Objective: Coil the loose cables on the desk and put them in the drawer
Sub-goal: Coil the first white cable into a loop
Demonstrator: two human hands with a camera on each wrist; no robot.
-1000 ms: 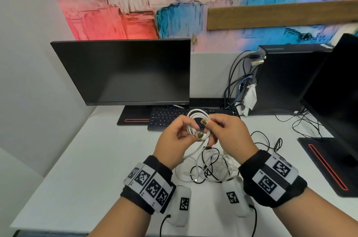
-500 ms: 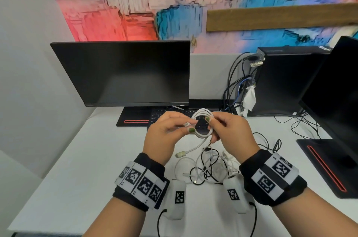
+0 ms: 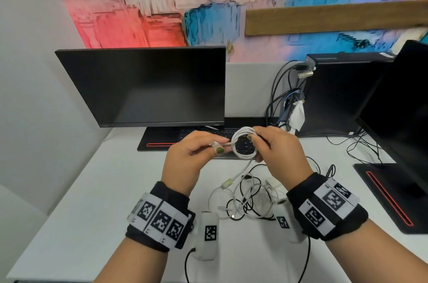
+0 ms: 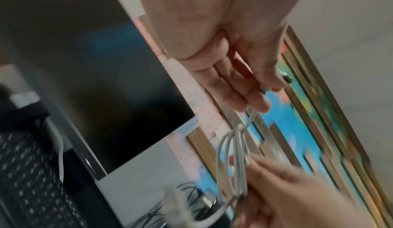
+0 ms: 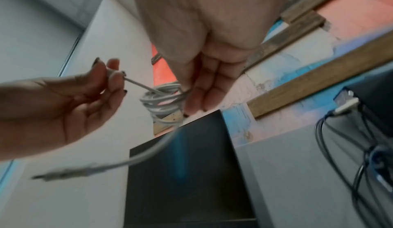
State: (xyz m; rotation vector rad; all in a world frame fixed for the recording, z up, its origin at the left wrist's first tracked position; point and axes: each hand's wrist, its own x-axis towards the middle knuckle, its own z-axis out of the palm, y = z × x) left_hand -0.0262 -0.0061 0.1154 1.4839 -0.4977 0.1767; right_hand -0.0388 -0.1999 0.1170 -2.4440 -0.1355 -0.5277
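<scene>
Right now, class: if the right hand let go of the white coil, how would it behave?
The coil would probably spring loose, since only the right hand grips its loops. It seems floppy: its tail droops. Likely light.

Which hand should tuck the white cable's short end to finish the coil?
Left, probably. The left hand already pinches the short end beside the white cable coil, while the right hand grips the loops and keeps them together. The other end dangles over the tangled pile.
</scene>
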